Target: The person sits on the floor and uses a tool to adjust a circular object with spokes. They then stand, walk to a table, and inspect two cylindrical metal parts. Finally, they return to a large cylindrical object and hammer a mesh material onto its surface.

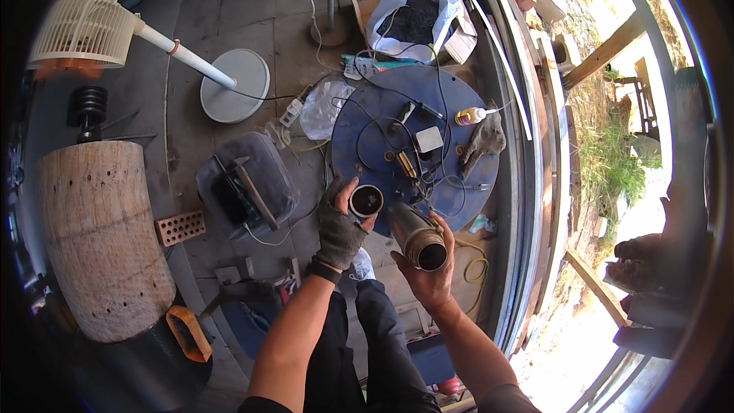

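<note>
A small round cup (367, 201) with dark liquid in it is held by my left hand (342, 231), which wears a grey fingerless glove. My bare right hand (433, 275) wraps round a metal thermos flask (410, 223). The flask is tilted with its uncapped mouth toward me, and its inside looks dark. Cup and flask are apart, both over the near edge of a round blue table (359, 138). On the tabletop lie a white square block (429, 139), black cables, a small bottle (470, 115) with a yellowish label and a grey cloth glove (482, 144).
On the left stand a fan (84, 30) with a round white base (235, 86), a big wooden cylinder (107, 237) and a perforated brick (180, 228). A clear plastic bin (267, 176) holds tools. Behind the table sits a white sack (382, 34) of black material. Cables cross the floor.
</note>
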`<state>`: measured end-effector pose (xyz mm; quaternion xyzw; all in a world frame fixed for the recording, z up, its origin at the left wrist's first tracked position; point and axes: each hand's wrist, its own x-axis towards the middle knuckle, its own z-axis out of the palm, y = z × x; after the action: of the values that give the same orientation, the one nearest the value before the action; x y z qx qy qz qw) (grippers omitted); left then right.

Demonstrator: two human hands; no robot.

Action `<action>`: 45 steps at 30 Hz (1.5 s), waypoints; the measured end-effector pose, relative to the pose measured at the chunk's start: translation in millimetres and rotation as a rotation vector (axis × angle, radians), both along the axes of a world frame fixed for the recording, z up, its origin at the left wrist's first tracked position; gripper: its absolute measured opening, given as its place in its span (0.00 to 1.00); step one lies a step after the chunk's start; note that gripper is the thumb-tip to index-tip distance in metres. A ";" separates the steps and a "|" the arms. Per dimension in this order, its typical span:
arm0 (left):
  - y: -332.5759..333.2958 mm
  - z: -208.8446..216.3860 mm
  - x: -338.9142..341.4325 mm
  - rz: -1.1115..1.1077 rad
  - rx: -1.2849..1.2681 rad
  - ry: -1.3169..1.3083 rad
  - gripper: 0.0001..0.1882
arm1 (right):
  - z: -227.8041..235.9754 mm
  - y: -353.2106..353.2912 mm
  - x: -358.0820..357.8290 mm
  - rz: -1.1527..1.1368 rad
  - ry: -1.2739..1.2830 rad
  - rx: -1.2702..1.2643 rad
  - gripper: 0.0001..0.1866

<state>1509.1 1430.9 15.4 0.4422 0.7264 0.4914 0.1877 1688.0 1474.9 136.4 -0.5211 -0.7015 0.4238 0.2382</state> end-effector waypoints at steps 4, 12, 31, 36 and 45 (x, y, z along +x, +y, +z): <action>-1.5 -1.1 -2.7 -0.015 0.025 -0.041 0.41 | 3.9 -16.1 7.1 0.013 -0.114 0.107 0.51; -10.2 5.6 -1.5 -0.048 -0.081 0.007 0.50 | -7.4 -105.6 50.8 -0.004 -0.200 -0.204 0.48; -384.3 109.1 76.1 0.675 -0.777 -0.540 0.38 | 103.2 -97.0 -55.3 0.794 -0.416 -0.026 0.17; -437.4 118.3 121.5 0.961 -0.678 -0.857 0.33 | 125.1 -96.9 -101.7 0.865 -0.387 -0.157 0.13; -494.8 119.9 147.6 0.890 -0.599 -0.915 0.27 | -10.7 -241.0 -143.1 1.114 -0.296 -0.575 0.13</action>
<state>1656.8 936.1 135.2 -0.2189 0.7904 0.4373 0.3691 1544.8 1233.9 125.6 -0.1747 -0.7508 0.5788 -0.2661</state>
